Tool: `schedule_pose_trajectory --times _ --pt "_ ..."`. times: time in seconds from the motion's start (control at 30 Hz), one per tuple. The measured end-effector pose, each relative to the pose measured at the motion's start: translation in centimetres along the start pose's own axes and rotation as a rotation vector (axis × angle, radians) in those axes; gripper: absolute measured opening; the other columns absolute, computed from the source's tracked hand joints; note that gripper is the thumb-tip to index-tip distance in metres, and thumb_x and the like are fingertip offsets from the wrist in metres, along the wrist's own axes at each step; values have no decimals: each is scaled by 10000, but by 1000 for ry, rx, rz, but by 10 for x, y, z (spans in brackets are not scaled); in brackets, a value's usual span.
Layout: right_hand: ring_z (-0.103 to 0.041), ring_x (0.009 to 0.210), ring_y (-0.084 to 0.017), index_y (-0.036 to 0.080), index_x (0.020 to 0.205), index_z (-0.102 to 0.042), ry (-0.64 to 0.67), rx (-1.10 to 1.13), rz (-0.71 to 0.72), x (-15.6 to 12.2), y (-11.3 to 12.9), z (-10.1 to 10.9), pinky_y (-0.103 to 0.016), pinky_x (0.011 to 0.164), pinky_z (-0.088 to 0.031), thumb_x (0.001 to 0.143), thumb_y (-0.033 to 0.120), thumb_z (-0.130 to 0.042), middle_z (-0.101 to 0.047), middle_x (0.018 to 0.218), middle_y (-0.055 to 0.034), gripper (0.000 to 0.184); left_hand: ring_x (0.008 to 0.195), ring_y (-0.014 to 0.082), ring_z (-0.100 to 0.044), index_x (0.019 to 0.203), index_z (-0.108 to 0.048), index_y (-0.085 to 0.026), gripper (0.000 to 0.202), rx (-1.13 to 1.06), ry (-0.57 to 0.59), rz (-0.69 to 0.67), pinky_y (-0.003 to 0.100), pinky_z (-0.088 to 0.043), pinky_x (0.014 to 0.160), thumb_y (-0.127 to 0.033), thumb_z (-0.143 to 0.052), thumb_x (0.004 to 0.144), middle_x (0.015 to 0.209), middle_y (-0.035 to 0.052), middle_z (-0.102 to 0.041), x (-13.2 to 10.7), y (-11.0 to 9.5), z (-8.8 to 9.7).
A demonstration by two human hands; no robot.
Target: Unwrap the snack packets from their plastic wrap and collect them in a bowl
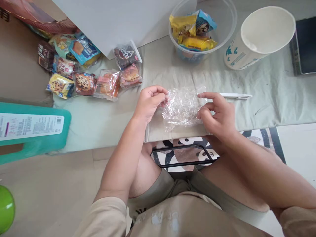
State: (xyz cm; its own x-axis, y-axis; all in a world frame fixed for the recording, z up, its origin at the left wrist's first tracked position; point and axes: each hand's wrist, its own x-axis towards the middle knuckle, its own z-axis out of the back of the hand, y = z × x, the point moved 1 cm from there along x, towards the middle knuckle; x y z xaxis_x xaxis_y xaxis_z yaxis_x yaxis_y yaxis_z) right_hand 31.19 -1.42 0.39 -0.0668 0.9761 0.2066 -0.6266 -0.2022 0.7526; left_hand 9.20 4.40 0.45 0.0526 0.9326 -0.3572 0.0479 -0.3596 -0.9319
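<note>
Fingers of the left hand (149, 102) pinch the left edge of a clear, crinkled, roughly rectangular plastic wrapping (182, 105), which lies near the front edge of a pale green tablecloth (158, 65); take it as the clock's centre. Bent at three o'clock, the right hand (221, 115) meets the opposite edge; whether those fingers grip, I cannot tell. Working both ends probably keeps the flimsy wrapping spread. At ten o'clock, colourful, individually wrapped snack cakes (108, 84) sit grouped, perhaps to stay within reach. Just past twelve, a round, clear plastic tub (222, 23) keeps yellow and blue packets (197, 42) together.
</note>
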Motion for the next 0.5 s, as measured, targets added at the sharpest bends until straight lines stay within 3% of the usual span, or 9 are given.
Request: schedule_pose_trajectory --times 0.23,0.33,0.4,0.5 --pt "-580 499 -173 284 1103 -619 -14 9 -4 0 -2 0 -337 585 -496 756 98 -508 -588 538 70 409 563 53 -601 842 -509 -217 283 49 63 -14 164 -450 547 18 -525 686 655 -78 -629 -1 2 2" --pt "-609 523 -186 292 1118 -609 -3 1 -13 0 -3 0 -351 604 -507 760 98 -502 -587 544 68 421 609 57 -618 876 -479 -231 250 39 163 -26 180 -479 568 -66 -613 744 736 -70 -645 -4 1 4" --pt "-619 529 -193 289 1119 -607 0 5 -22 0 -4 0 -348 582 -496 755 99 -500 -585 542 65 425 619 62 -626 948 -501 -239 332 50 228 -16 190 -495 580 -109 -703 719 771 -69 -659 -5 1 8" --pt "-621 525 -195 284 1101 -614 -18 12 -41 1 -5 2 -347 571 -490 749 102 -502 -594 542 61 412 613 66 -637 1034 -535 -230 456 79 226 -2 197 -503 597 -121 -775 661 767 -65 -674 -5 0 18"
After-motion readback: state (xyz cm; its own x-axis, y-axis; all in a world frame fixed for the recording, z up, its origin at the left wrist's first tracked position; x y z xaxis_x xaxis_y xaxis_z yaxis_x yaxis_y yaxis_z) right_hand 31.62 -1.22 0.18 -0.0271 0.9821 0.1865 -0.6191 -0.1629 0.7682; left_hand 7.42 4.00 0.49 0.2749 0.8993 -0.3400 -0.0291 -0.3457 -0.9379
